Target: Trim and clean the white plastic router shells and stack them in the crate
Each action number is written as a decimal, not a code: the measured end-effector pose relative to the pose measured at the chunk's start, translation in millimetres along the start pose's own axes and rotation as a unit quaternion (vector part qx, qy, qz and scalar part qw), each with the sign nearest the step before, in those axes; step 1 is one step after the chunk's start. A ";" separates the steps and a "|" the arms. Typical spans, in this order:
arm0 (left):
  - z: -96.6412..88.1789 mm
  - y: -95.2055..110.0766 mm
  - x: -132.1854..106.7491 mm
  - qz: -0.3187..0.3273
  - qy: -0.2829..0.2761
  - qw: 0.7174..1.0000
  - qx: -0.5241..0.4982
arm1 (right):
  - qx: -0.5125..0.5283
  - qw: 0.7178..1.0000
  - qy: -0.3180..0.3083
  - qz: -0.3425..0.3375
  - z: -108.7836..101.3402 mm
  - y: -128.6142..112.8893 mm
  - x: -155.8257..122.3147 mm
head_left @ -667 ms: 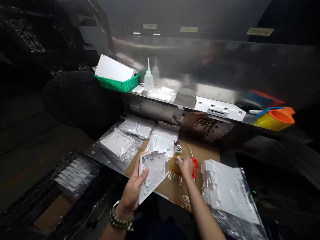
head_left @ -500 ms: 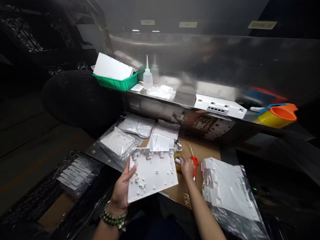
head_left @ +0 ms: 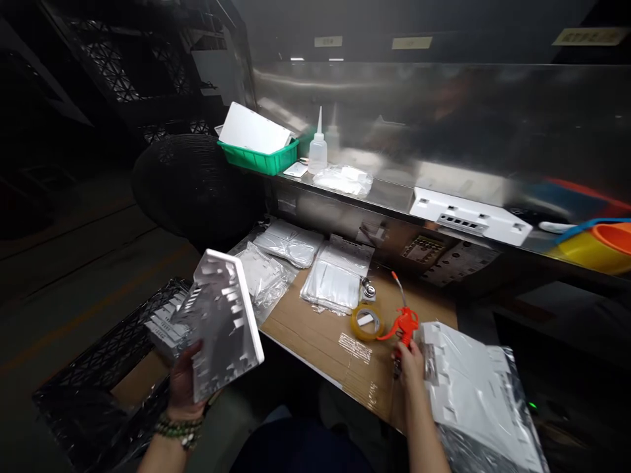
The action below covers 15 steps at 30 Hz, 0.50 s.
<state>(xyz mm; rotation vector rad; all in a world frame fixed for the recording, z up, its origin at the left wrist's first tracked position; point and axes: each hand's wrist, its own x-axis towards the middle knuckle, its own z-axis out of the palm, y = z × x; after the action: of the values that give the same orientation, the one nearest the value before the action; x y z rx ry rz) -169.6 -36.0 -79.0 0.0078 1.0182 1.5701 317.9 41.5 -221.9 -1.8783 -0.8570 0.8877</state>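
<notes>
Left hand (head_left: 183, 378) has the white panel (head_left: 224, 332) by its lower left edge, thumb in view; panel is up in the air, tilted, ribbed face toward me, off the bench edge and partly in front of the black crate (head_left: 54, 389). Right hand (head_left: 411, 361) is closed around the lower handle of the red air gun (head_left: 407, 322), nozzle pointing away; can't tell if the gun is off the cardboard (head_left: 300, 332). Tape roll (head_left: 356, 322) lies just left of the gun, small white piece (head_left: 365, 320) inside its ring. Wrapped white parts (head_left: 470, 387) right of my right hand; wrapped stack (head_left: 335, 286) behind the tape. Shelf (head_left: 387, 194) at back, left to right: green bin (head_left: 256, 159), squeeze bottle (head_left: 318, 155), slotted white part (head_left: 468, 217), yellow cup (head_left: 591, 251).
</notes>
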 end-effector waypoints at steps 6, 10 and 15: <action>-111.6 21.4 -23.9 -0.138 0.198 0.969 0.048 | 0.282 0.901 -0.327 0.029 -18.5 -53.8 -43.7; -157.0 -13.7 -10.8 -0.126 0.317 0.940 0.027 | 0.155 0.797 -0.582 0.032 25.5 -86.3 -87.5; -168.7 -66.2 19.6 -0.105 0.353 0.929 -0.033 | -0.320 0.717 -0.594 -0.174 87.4 -93.2 -154.7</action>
<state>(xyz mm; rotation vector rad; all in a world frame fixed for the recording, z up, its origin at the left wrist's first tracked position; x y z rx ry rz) -211.0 -125.2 -232.5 -0.7378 1.4580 1.4255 146.5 -14.5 -133.8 -1.3420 -2.4689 1.7079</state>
